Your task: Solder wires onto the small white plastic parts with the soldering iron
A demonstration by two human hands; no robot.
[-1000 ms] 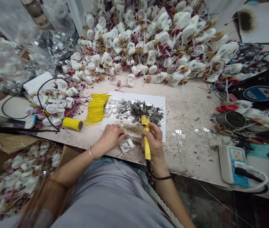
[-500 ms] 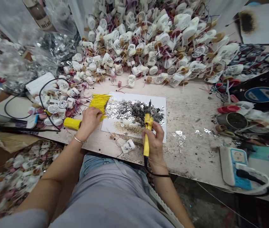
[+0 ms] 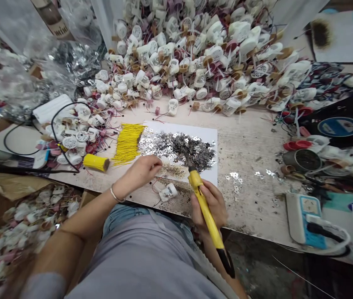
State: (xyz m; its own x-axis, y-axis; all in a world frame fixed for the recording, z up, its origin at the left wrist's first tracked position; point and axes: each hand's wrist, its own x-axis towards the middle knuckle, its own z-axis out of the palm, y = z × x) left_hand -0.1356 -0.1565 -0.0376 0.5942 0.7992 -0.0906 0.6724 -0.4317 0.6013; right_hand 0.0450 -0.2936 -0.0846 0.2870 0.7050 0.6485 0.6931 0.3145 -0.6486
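Note:
My right hand (image 3: 210, 203) is wrapped round a yellow soldering iron (image 3: 206, 207), whose tip points into the pile of small metal pieces (image 3: 179, 145) on a white sheet (image 3: 209, 135). Over the sheet's front left part, my left hand (image 3: 146, 169) has its fingers pinched together; what they hold, if anything, is too small to make out. Yellow wires (image 3: 128, 143) lie spread at the sheet's left edge. A bundle of yellow wires (image 3: 96, 162) rests farther left. In front of the sheet sits a white plastic part (image 3: 168, 192) with thin red wires.
White plastic parts (image 3: 195, 62) are heaped along the back. Loose metal pieces (image 3: 235, 177) lie right of the sheet. At the right stand a round metal cup (image 3: 307, 160) and a power strip (image 3: 295, 220). A black cable (image 3: 53, 124) loops at the left.
My left hand has moved right from the spread yellow wires to the sheet's front. The soldering iron has swung from nearly upright to slanting, its tip now lower in the metal pile.

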